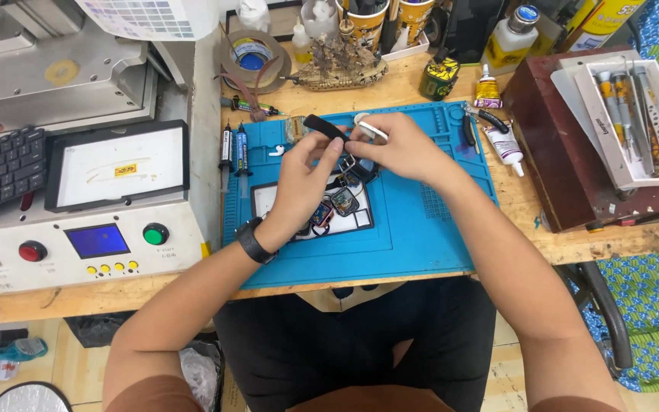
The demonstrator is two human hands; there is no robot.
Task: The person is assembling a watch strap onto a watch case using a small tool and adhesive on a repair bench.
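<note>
- The watch [348, 164] is mostly hidden behind the fingers of both hands; only a bit of its metal edge and dark body shows, so its face cannot be made out.
- The left hand [303, 179] has its thumb and fingers closed on the black strap [323, 127] near the watch, and its palm covers part of the small tray [360, 220] beneath.
- The right hand [398, 149] pinches a thin silver tool [371, 130] between thumb and forefinger, with the other fingers curled against the watch; the tool's tip is too small to read.
- Several small watch bodies [333, 206] lie on the tray, half covered by the left wrist, which wears a black band [255, 241].
- Both hands hover over the blue mat [413, 229], near its far middle, and the watch sits between them just above the tray.
- Around the mat: two syringes [233, 149] at its left edge, a white earbud [277, 150], pliers [482, 118] and a white tube [505, 145] at its right, and a machine with red and green buttons [93, 236] to the left.
- A dark red box [566, 152] with a white tool tray [627, 122] stands well to the right.
- The strap's long axis runs from the watch up and to the left, and its free end points away from the person.
</note>
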